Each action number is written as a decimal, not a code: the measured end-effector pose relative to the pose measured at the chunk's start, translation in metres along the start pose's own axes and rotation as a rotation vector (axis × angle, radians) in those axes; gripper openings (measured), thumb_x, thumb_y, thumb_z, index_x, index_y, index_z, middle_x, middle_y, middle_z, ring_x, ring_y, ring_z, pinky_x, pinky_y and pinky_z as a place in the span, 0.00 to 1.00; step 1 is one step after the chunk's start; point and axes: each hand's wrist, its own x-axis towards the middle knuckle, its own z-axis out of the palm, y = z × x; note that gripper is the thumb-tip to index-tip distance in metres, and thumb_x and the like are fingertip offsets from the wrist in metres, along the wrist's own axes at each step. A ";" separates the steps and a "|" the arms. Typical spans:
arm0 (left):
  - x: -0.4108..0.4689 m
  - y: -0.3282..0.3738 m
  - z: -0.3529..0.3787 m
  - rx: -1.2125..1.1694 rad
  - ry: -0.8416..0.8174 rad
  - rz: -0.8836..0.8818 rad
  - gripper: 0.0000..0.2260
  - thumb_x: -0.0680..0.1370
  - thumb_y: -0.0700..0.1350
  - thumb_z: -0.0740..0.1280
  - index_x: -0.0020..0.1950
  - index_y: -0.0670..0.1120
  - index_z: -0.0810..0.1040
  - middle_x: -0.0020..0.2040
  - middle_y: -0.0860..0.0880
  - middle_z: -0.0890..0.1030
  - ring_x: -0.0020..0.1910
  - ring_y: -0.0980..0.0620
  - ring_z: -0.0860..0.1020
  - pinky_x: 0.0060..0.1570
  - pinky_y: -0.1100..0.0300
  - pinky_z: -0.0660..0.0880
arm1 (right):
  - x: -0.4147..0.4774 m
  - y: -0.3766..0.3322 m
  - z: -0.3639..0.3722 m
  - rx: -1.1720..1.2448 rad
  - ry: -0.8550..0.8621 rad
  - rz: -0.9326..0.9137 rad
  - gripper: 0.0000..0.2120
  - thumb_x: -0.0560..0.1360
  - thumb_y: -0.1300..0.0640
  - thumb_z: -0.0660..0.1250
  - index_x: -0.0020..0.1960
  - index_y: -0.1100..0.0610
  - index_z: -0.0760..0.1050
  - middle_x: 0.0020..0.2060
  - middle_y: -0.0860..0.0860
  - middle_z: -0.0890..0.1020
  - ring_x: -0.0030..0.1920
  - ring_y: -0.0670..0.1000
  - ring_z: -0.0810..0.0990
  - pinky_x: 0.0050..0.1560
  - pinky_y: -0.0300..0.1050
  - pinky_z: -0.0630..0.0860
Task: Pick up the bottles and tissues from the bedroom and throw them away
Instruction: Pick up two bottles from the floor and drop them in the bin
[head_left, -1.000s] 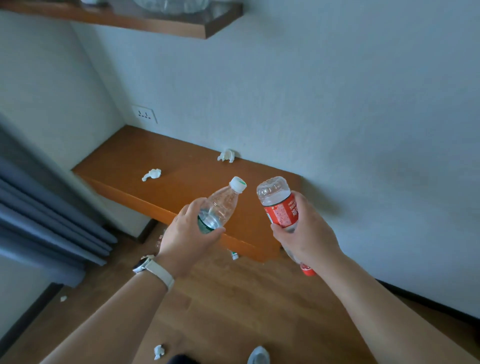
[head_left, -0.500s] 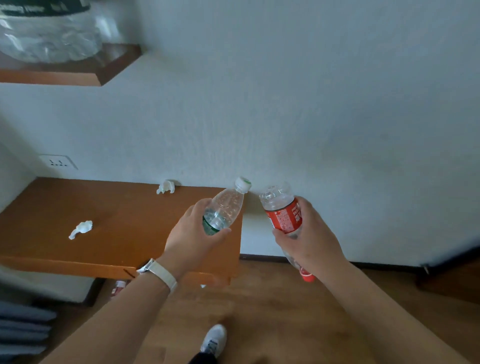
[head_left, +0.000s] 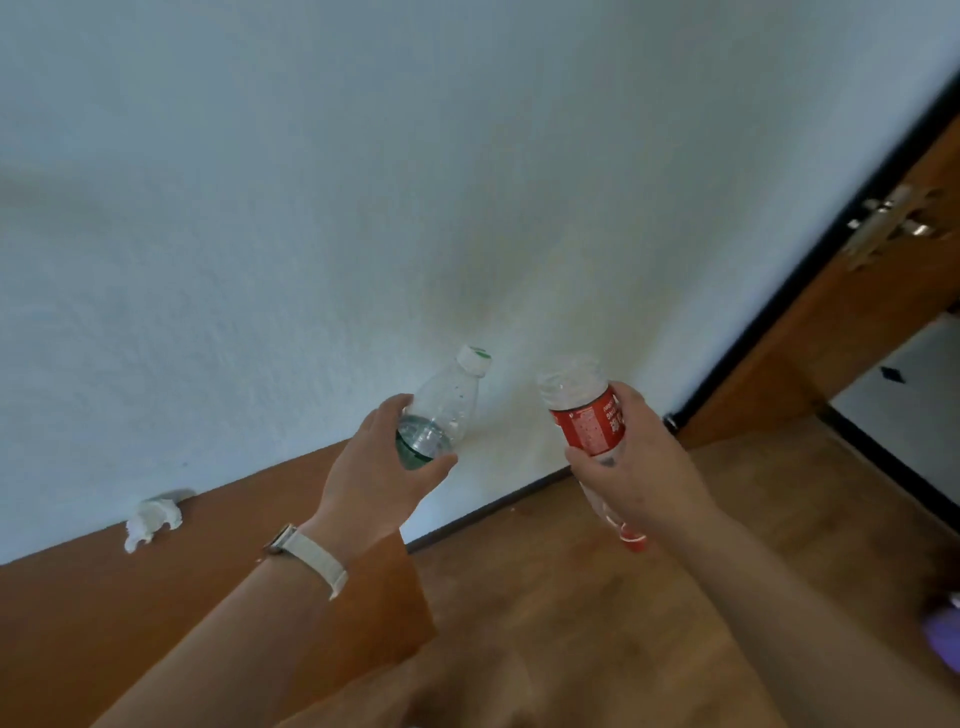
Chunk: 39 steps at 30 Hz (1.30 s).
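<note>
The left hand (head_left: 379, 478) grips a clear plastic bottle (head_left: 441, 410) by its lower body, fingers and thumb curled round the green label. The bottle tilts, its white cap with a green mark pointing up and away from the wooden ledge (head_left: 104, 623). It is held above the ledge's right end and looks nearly empty.

The right hand (head_left: 639, 467), further right of the ledge and over the floor (head_left: 519, 623), clamps a second bottle (head_left: 587, 415) with a red label. This one is upside down: the clear ribbed base points up and the red cap pokes out beneath the palm. The fingers wrap the back of the bottle and the thumb crosses the front.

A crumpled white tissue (head_left: 153, 522) lies on the ledge at its back edge, touching the white wall (head_left: 363, 208), well left of both hands. A pale watch strap (head_left: 317, 558) circles the left wrist above the ledge.

Far right of the ledge stands a brown door (head_left: 857, 322) with a metal handle (head_left: 883, 223). A blurred purple shape (head_left: 945, 639) sits at the frame's right edge; I cannot tell what it is.
</note>
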 end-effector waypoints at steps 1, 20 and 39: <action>0.009 0.001 0.004 -0.006 -0.026 0.017 0.35 0.67 0.64 0.72 0.70 0.57 0.63 0.59 0.56 0.75 0.52 0.55 0.77 0.50 0.55 0.78 | -0.003 0.001 -0.002 -0.007 0.027 0.032 0.36 0.69 0.42 0.71 0.71 0.41 0.57 0.54 0.38 0.70 0.51 0.42 0.73 0.50 0.41 0.70; 0.084 0.146 0.162 -0.024 -0.460 0.360 0.36 0.66 0.68 0.68 0.70 0.57 0.63 0.63 0.54 0.74 0.57 0.52 0.76 0.56 0.49 0.77 | -0.046 0.143 -0.112 0.021 0.440 0.478 0.36 0.68 0.44 0.74 0.69 0.41 0.58 0.55 0.38 0.69 0.52 0.43 0.73 0.55 0.43 0.70; 0.045 0.436 0.431 -0.043 -0.713 0.710 0.28 0.71 0.61 0.70 0.67 0.60 0.63 0.61 0.58 0.73 0.58 0.52 0.75 0.57 0.55 0.77 | -0.115 0.373 -0.317 -0.046 0.652 0.793 0.35 0.72 0.39 0.68 0.72 0.44 0.55 0.58 0.40 0.66 0.51 0.42 0.67 0.59 0.42 0.69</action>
